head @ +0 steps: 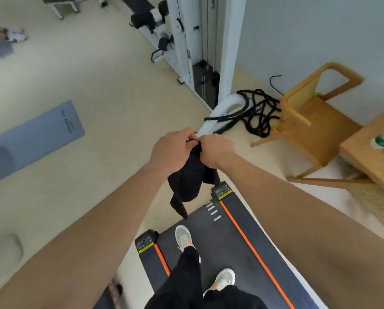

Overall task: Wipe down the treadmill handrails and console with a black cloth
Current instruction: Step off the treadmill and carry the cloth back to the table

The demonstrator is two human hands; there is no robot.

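Observation:
A black cloth (187, 181) hangs in front of me, bunched at its top and drooping to a point above the treadmill belt. My left hand (173, 150) and my right hand (215, 151) meet at the cloth's upper edge and both pinch it there. Below lies the treadmill deck (231, 237), a dark belt with orange stripes along both sides, and my two feet in light shoes stand on it. The treadmill's handrails and console are out of view.
A white cable machine (186, 45) stands ahead by the wall, with black ropes (258, 110) coiled on the floor beside it. A wooden chair (309, 117) and a wooden table (373, 157) stand at the right. A grey mat (37, 134) lies at the left.

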